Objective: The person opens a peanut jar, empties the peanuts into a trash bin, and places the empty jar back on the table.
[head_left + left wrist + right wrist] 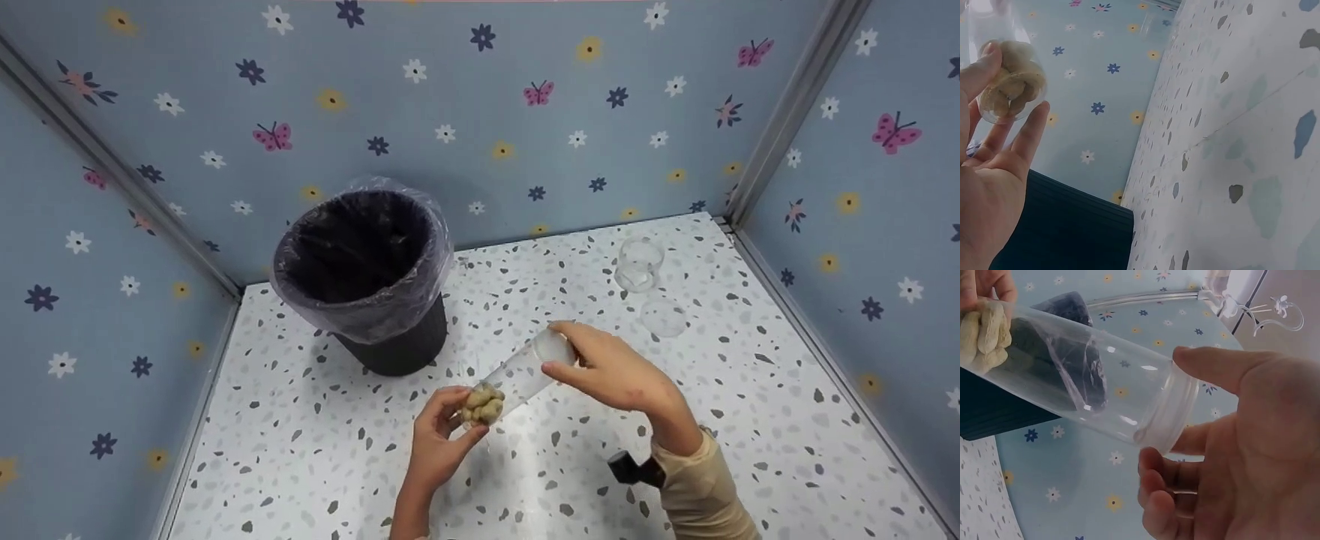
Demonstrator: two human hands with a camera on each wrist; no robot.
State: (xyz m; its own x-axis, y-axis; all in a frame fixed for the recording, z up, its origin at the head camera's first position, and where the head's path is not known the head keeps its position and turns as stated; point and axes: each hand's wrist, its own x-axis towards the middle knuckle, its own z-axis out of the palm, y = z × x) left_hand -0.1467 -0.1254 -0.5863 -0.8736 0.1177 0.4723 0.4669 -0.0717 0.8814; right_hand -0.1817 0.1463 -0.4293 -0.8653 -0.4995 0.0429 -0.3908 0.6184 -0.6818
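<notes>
A clear cylindrical jar point(521, 373) is held tilted above the table, with several unshelled peanuts point(484, 405) gathered at its lower end. My left hand point(439, 439) holds that end from below, the thumb on one side and fingers on the other. At the raised end is a whitish translucent lid point(1176, 410). Around it my right hand point(615, 371) bends, thumb at the upper edge and fingertips by the lower edge. In the left wrist view the peanuts point(1013, 79) show through the jar wall beside the left fingers.
Back left stands a black waste bin point(397, 352) lined with a translucent plastic bag point(375, 322). An empty clear jar point(640, 264) and a clear round disc point(664, 317) are on the speckled table point(300, 450) at the back right. Flowered walls point(450, 90) enclose the table.
</notes>
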